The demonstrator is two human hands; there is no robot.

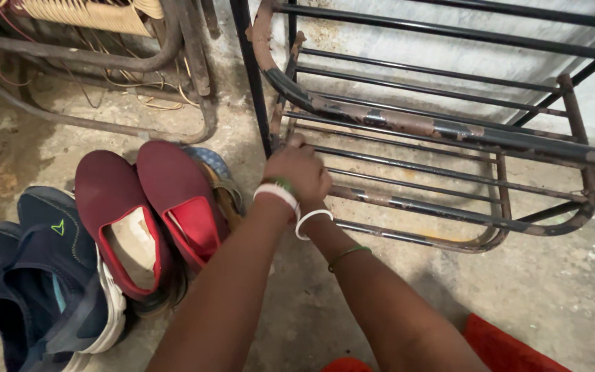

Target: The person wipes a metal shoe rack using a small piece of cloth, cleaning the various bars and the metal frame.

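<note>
A big rusty metal rack [449, 131] is standing on the floor, its long bars running left to right. The left hand [299, 171] is curling over a bar near the rack's left end. The right hand is hiding behind it, so its grip cannot be told. Red shoes [149, 207] and dark blue shoes [43, 282] are lying just left. Bare floor is sitting below the rack.

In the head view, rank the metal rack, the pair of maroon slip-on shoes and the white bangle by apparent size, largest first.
1. Metal rack, rusty, spanning most of the upper right.
2. Pair of maroon slip-on shoes on the floor.
3. White bangle on a wrist, by far the smallest.
No ties here; the gaps are wide enough that nearness does not change the order.
</note>
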